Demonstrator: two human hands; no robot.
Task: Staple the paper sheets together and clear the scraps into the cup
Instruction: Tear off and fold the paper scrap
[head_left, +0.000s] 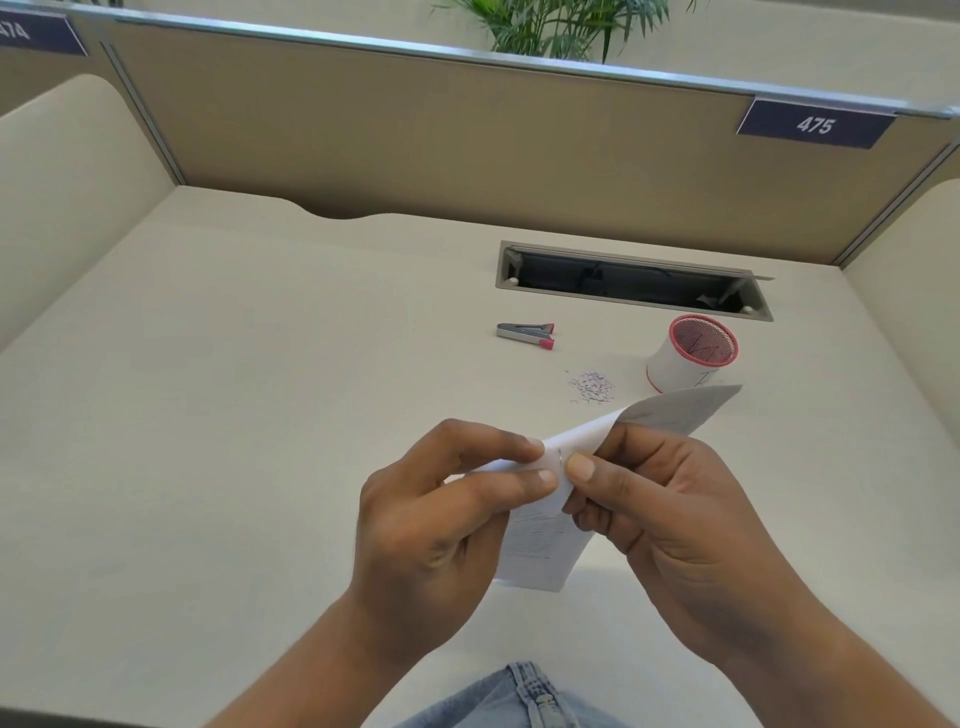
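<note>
Left hand (441, 519) and right hand (660, 514), fingertips nearly meeting, both pinch one corner of the paper sheets (540, 551) above the desk (234, 364). One leaf fans up-right toward the mesh cup (685, 358); another hangs toward the near edge. The stapler (524, 335) lies left–right, red end rightward. The scraps (592, 387) lie between stapler and cup. Broad desk surface extends leftward.

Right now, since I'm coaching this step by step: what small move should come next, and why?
Probably lay the paper sheets down on the desk. Both the left hand and right hand pinch one corner, where a small mark may be a staple, so neither is free. The scraps lie loose beside the cup, and the stapler rests apart.
</note>
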